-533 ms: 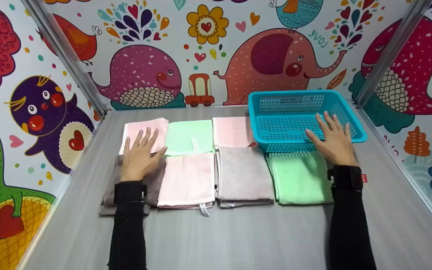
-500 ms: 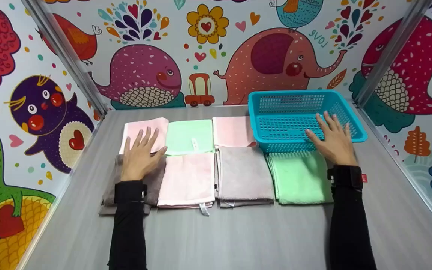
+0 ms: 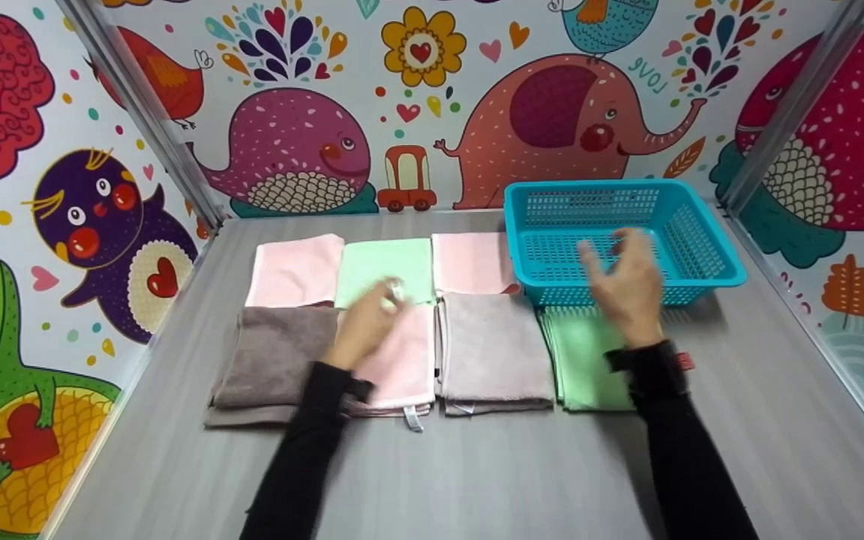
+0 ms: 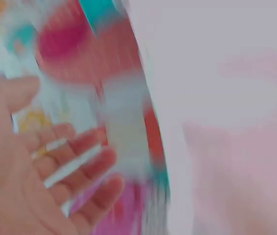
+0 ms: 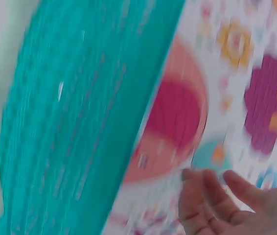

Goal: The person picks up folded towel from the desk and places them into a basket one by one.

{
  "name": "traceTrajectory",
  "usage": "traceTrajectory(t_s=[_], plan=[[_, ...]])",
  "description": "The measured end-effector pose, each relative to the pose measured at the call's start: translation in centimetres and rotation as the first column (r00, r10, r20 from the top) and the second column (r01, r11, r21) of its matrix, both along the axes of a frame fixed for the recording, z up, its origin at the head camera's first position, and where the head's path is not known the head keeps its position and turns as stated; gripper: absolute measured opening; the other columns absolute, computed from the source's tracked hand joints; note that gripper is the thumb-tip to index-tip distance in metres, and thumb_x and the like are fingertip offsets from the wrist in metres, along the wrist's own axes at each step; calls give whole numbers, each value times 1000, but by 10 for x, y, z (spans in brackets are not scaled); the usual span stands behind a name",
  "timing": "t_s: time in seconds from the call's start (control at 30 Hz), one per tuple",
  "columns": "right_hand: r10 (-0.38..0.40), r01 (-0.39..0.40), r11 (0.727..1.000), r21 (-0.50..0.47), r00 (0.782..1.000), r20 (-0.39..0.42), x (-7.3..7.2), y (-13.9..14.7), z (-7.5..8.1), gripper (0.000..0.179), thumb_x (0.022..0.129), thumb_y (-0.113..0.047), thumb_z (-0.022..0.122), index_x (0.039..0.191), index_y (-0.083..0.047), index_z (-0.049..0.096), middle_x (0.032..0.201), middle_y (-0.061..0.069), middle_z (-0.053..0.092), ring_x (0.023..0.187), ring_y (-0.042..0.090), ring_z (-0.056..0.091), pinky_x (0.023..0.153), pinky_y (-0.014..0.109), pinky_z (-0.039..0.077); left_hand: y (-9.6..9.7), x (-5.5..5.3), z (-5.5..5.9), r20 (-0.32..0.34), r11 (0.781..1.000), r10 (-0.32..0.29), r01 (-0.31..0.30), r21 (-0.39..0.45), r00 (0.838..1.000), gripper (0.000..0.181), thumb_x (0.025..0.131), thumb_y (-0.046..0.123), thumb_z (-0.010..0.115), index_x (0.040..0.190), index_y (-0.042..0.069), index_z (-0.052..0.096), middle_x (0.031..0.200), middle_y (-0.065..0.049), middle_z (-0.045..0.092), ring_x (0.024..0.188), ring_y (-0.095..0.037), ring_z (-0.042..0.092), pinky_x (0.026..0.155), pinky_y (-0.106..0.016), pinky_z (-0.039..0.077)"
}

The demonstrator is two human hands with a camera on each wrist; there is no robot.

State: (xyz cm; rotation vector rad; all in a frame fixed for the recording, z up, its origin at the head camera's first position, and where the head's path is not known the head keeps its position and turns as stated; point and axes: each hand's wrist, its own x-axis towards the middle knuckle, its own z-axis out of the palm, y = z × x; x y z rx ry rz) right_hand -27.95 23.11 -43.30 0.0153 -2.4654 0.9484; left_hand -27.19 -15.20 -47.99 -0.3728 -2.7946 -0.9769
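Observation:
My left hand, blurred by motion, hovers over the pink folded towel in the front row. Its fingers are spread and hold nothing in the left wrist view. The light green towel lies just beyond it, and a dark grey-brown towel to its left. Over the front edge of the blue-green plastic basket is my right hand, fingers loosely bent around nothing. Partly hidden below that arm is a brighter green towel. Between the hands lies a light grey towel.
In the back row lie a pink towel at the left and another pink towel against the basket. Printed panels enclose the grey table at the back and sides, with metal posts at the corners.
Both hands have left their flat, spread pose. The left hand has swung right from the grey-brown towel to above the pink one; the right hand has moved slightly left and turned inward.

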Motion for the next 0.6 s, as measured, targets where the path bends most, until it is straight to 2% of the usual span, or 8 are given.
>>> traceTrajectory(t_s=[0.07,0.1,0.17,0.23,0.3,0.37,0.47,0.6], plan=[[83,-84,995,60,996,26,6,-22,-7,52,101,-54,58,100,-3,64,86,13,62,74,28,56,66,40,42,28,7,-5,84,994,-96,91,66,992,34,103,31,63,126,6,65,102,-11,72,88,-25,69,80,-41,59],[136,-142,984,105,989,64,8,-31,-11,49,101,-53,59,87,-6,64,74,8,58,66,24,52,61,36,38,39,10,-8,103,990,-134,129,57,986,33,102,32,64,121,5,65,94,-9,71,80,-22,67,73,-38,58],[211,-243,950,196,963,170,13,-45,-19,51,100,-49,64,66,-12,57,59,-1,48,57,18,45,56,32,32,54,17,-14,128,987,-158,159,5,979,34,99,34,67,116,5,65,87,-6,68,73,-17,60,66,-35,53],[236,-312,910,272,931,280,15,-52,-27,55,97,-44,69,57,-14,47,54,-4,37,53,16,39,54,31,29,63,22,-18,130,990,-135,140,-31,982,40,95,35,72,115,3,62,83,-6,65,70,-19,57,64,-37,50],[217,-340,879,333,909,356,16,-53,-35,53,94,-38,74,57,-15,44,56,-4,33,55,16,37,55,31,29,68,26,-21,114,994,-94,100,-50,989,47,91,35,77,116,1,59,84,-9,64,74,-23,60,67,-41,51],[192,-350,867,354,892,410,14,-53,-42,48,91,-34,77,61,-12,45,60,-1,34,59,18,38,57,34,31,69,27,-23,115,995,-73,80,-54,991,53,88,37,79,118,0,57,89,-12,66,81,-29,65,72,-47,54],[212,-390,863,322,857,469,9,-51,-48,38,88,-32,77,73,-4,56,67,5,47,65,21,44,61,37,38,71,28,-25,105,994,-78,86,-70,991,58,87,38,80,119,-4,57,98,-18,68,93,-39,68,82,-53,55],[254,-443,858,260,806,534,2,-51,-56,41,86,-35,79,90,3,63,79,13,60,71,24,50,65,42,45,74,29,-27,85,989,-90,100,-111,992,62,88,36,80,123,-10,59,105,-25,69,97,-45,69,85,-55,55]])
